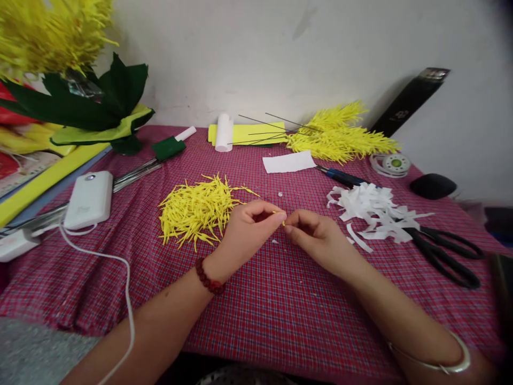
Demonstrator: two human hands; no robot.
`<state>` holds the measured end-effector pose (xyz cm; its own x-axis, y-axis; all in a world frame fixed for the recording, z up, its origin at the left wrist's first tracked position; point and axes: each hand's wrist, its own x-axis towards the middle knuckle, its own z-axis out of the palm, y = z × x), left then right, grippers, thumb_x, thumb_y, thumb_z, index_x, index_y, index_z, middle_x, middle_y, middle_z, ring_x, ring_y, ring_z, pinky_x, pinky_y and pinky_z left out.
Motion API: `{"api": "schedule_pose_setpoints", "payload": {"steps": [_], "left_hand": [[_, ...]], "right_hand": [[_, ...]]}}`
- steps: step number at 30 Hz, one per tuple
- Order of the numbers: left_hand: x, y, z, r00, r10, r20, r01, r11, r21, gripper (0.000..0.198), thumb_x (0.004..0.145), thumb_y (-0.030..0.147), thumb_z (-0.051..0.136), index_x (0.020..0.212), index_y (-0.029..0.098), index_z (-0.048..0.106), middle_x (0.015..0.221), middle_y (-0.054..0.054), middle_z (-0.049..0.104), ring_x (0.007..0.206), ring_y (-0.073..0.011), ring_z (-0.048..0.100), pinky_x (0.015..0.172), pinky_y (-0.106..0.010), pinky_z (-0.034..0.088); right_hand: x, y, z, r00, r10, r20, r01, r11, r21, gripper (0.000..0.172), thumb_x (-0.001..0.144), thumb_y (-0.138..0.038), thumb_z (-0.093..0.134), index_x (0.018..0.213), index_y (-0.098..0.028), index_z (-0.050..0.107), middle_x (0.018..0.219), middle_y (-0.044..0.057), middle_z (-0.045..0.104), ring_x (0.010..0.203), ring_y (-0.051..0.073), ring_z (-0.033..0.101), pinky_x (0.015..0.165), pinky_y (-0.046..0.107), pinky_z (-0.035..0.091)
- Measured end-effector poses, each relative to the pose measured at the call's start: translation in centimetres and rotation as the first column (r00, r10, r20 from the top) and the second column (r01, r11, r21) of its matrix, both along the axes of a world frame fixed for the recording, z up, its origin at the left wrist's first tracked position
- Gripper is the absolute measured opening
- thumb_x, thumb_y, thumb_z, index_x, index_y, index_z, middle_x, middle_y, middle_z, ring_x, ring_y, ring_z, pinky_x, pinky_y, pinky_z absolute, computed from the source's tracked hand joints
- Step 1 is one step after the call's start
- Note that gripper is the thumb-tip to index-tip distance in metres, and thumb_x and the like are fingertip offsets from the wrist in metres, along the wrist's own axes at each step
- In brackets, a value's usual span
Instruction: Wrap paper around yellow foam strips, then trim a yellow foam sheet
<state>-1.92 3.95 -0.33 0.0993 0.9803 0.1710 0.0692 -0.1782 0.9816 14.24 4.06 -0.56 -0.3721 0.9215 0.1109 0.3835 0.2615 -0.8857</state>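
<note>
Over the middle of the checked cloth, my left hand point(256, 222) and my right hand point(315, 235) meet fingertip to fingertip. Both are closed in a pinch on one small yellow paper strip point(284, 223), of which only a short bit shows between the fingers. A loose heap of twisted yellow paper strips point(198, 211) lies just left of my left hand. To the right of my right hand is a pile of white paper strips point(371, 211), and black-handled scissors point(449, 254) lie partly beneath it.
At the back lie yellow feathery stems point(340, 136) with wires, a white roll point(224, 132), folded yellow paper point(260, 133) and a white paper piece point(289, 161). A power bank point(88, 199) with a white cable point(128, 289) sits left. A dark green leafy plant point(108, 101) stands behind it.
</note>
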Motion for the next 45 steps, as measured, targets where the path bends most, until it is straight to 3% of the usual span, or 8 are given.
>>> {"api": "schedule_pose_setpoints", "payload": {"steps": [6, 13, 19, 28, 34, 39, 42, 45], "left_hand": [[-0.1, -0.1, -0.2, 0.999, -0.023, 0.042, 0.023, 1.0, -0.007, 0.018, 0.082, 0.033, 0.06, 0.076, 0.02, 0.072, 0.067, 0.002, 0.062, 0.06, -0.0082, 0.051, 0.059, -0.022, 0.042], [0.0, 0.4, -0.9, 0.978, -0.003, 0.207, 0.037, 0.987, -0.158, 0.022, 0.085, 0.031, 0.054, 0.088, 0.018, 0.07, 0.059, 0.002, 0.056, 0.056, -0.008, 0.049, 0.055, -0.021, 0.04], [0.1, 0.3, -0.5, 0.948, 0.006, 0.317, 0.063, 0.976, -0.207, 0.021, 0.081, 0.033, 0.06, 0.093, 0.016, 0.066, 0.072, 0.001, 0.061, 0.056, -0.0064, 0.049, 0.055, -0.021, 0.04], [0.4, 0.0, -0.7, 0.975, -0.098, 0.201, 0.125, 0.984, -0.126, 0.012, 0.075, 0.023, 0.064, 0.069, 0.016, 0.058, 0.067, 0.003, 0.056, 0.062, -0.0073, 0.049, 0.059, -0.021, 0.041], [0.2, 0.0, -0.2, 0.982, -0.067, -0.174, 0.051, 0.994, -0.093, 0.014, 0.073, 0.019, 0.063, 0.063, 0.016, 0.053, 0.059, 0.004, 0.052, 0.056, -0.0083, 0.046, 0.053, -0.023, 0.035], [0.1, -0.1, -0.9, 0.881, -0.013, -0.473, 0.063, 0.994, 0.09, 0.012, 0.076, 0.017, 0.059, 0.064, 0.017, 0.058, 0.062, 0.003, 0.056, 0.061, -0.0102, 0.049, 0.057, -0.025, 0.034], [0.1, -0.1, -0.8, 0.903, -0.036, -0.428, 0.08, 0.993, 0.085, 0.011, 0.077, 0.021, 0.06, 0.068, 0.017, 0.059, 0.066, 0.002, 0.057, 0.063, -0.0104, 0.05, 0.059, -0.025, 0.036], [0.1, 0.0, -0.6, 0.969, -0.146, -0.199, 0.131, 0.988, -0.086, 0.024, 0.082, 0.037, 0.058, 0.07, 0.016, 0.058, 0.065, 0.002, 0.056, 0.059, -0.0091, 0.049, 0.056, -0.024, 0.038]], "right_hand": [[-0.4, -0.3, -0.6, 0.991, 0.114, -0.07, -0.118, 0.991, -0.065, 0.018, 0.083, -0.028, 0.051, 0.067, -0.021, 0.048, 0.059, -0.005, 0.043, 0.055, 0.01, 0.039, 0.052, 0.024, 0.033], [-0.2, -0.1, -0.7, 0.988, 0.096, -0.118, -0.116, 0.979, -0.168, 0.019, 0.085, -0.031, 0.05, 0.07, -0.021, 0.049, 0.06, -0.005, 0.047, 0.055, 0.01, 0.044, 0.052, 0.025, 0.035], [-0.2, 0.0, -0.5, 0.991, 0.05, -0.126, -0.07, 0.984, -0.162, 0.019, 0.085, -0.03, 0.05, 0.068, -0.02, 0.05, 0.06, -0.005, 0.049, 0.054, 0.009, 0.045, 0.052, 0.024, 0.037], [0.2, 0.1, -0.7, 0.996, 0.074, -0.041, -0.077, 0.995, -0.065, 0.021, 0.086, -0.033, 0.051, 0.069, -0.021, 0.051, 0.059, -0.004, 0.047, 0.054, 0.01, 0.044, 0.05, 0.024, 0.035], [0.8, 0.1, 0.4, 0.995, -0.086, 0.044, 0.079, 0.987, 0.141, 0.01, 0.085, -0.027, 0.051, 0.085, -0.02, 0.058, 0.073, 0.001, 0.061, 0.065, 0.014, 0.056, 0.059, 0.027, 0.043], [0.8, 0.1, 0.3, 0.984, -0.049, 0.174, 0.014, 0.98, 0.197, 0.01, 0.084, -0.022, 0.051, 0.078, -0.02, 0.059, 0.069, 0.001, 0.063, 0.063, 0.014, 0.057, 0.058, 0.027, 0.043], [0.8, 0.1, 0.1, 0.978, -0.062, 0.197, 0.016, 0.973, 0.229, 0.012, 0.084, -0.019, 0.051, 0.074, -0.02, 0.058, 0.066, 0.0, 0.062, 0.06, 0.013, 0.056, 0.055, 0.026, 0.041], [0.7, 0.1, 0.1, 0.985, -0.083, 0.153, 0.038, 0.961, 0.274, 0.012, 0.084, -0.019, 0.051, 0.074, -0.02, 0.058, 0.066, -0.001, 0.062, 0.06, 0.013, 0.056, 0.055, 0.026, 0.042]]}}
